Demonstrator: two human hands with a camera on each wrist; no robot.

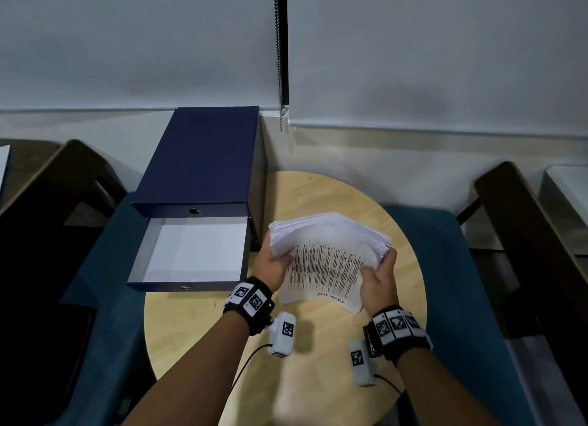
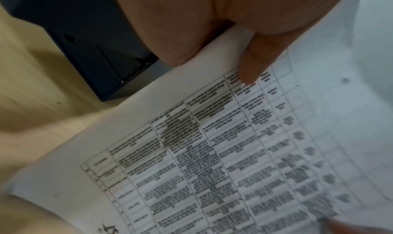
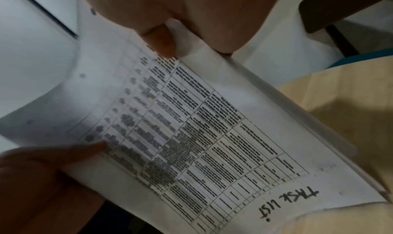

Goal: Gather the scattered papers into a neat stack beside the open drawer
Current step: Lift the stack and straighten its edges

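Note:
A thick stack of white papers stands tilted on its near edge on the round wooden table, just right of the open drawer. The top sheet carries a printed table and handwritten words. My left hand grips the stack's left edge, thumb on the printed face. My right hand grips the right edge, thumb on the sheet. The far edges fan unevenly. The printed sheet fills both wrist views.
The dark blue drawer box stands at the table's back left, its white-lined tray pulled toward me. Blue chairs flank the table. A blind chain hangs by the wall behind.

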